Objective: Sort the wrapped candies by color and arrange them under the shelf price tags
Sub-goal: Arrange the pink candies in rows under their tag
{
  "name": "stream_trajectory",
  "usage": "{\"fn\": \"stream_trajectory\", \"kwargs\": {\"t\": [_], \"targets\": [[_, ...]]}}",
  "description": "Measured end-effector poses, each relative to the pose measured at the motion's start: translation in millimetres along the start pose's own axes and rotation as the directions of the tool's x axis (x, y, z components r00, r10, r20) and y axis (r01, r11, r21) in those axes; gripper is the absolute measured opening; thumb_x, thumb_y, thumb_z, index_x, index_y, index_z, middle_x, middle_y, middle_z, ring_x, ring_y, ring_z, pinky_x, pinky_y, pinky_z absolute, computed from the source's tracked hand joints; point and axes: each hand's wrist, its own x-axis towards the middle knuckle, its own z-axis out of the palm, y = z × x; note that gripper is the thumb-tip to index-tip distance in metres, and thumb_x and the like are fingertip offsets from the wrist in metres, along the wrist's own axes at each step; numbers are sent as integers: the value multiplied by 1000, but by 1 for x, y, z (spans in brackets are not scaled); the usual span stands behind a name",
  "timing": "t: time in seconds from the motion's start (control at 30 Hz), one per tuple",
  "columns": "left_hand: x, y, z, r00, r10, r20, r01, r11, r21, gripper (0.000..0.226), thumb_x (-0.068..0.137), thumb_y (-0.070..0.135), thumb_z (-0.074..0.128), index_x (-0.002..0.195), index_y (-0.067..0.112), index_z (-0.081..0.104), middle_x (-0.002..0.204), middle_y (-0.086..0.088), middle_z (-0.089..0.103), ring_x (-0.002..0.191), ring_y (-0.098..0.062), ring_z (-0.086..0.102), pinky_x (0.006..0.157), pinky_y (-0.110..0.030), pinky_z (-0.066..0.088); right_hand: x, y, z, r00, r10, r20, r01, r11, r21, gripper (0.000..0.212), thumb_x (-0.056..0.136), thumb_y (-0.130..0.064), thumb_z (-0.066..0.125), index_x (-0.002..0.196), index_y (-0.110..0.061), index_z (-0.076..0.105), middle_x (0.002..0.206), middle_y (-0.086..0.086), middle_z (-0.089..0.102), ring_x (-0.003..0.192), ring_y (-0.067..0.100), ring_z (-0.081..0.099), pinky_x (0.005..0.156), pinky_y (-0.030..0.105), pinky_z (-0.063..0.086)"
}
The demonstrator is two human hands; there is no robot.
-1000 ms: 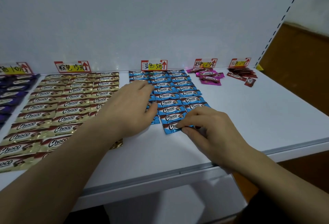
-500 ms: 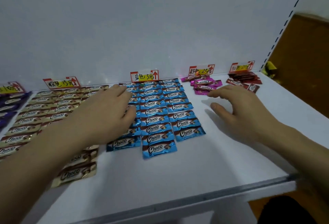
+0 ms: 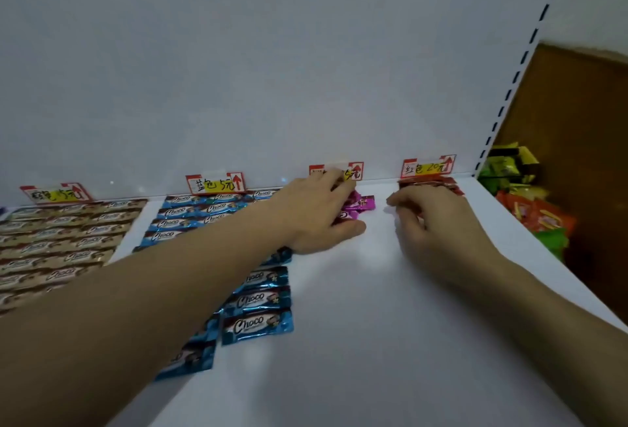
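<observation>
Both bare arms reach forward from the lower corners. The left arm [image 3: 170,290] runs diagonally up to the right with a straight wrist. The left hand [image 3: 316,216] lies palm down, its fingers stretched forward and only lightly bent, its thumb sticking out to the right. The right arm [image 3: 543,307] comes in from the right. The right hand [image 3: 438,222] sits beside the left one, apart from it, back upward. Its fingers curl downward with the tips pointing left and the thumb tucked beneath. Whether these fingers pinch anything cannot be told.
</observation>
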Motion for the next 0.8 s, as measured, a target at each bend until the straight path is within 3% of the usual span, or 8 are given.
{"fn": "stream_trajectory", "kwargs": {"t": [0.17,0.4,0.53,0.67,0.8], "targets": [[26,7,13,998,-57,-3,57,998,-1,75,90,78,22,143,28,39,139,-5,39,129,-27,34,98,-52,44,-3,4,-5,988,-77,-137,99,981,167,22,96,-10,55,108,-20,71,102,-7,70,101,14,61,89,39,54],[30,13,21,986,-37,-164,16,992,-125,51,94,71,37,106,22,48,99,2,43,88,-19,39,73,-37,42,2,1,-19,981,19,-194,30,968,250,22,96,-7,56,102,-21,72,93,-12,64,86,4,58,81,21,45],[25,20,16,982,-21,-190,2,995,-99,50,96,66,42,111,19,47,97,2,47,83,-16,45,67,-35,42,6,3,-20,969,75,-235,-3,956,295,23,97,-8,55,100,-24,72,96,-10,68,84,4,64,81,31,57],[20,27,9,973,-33,-230,20,998,-56,42,97,64,43,100,24,32,86,1,55,74,-19,47,59,-33,35,7,3,-19,965,96,-244,-19,953,302,23,97,-9,56,99,-25,72,98,-7,70,87,8,66,85,36,59],[21,34,8,949,-30,-313,34,999,8,43,98,61,44,109,20,39,89,-4,66,75,-27,58,57,-33,36,6,4,-19,967,91,-239,-16,955,297,22,97,-9,56,100,-24,72,96,-9,70,86,7,66,84,36,59]]}}
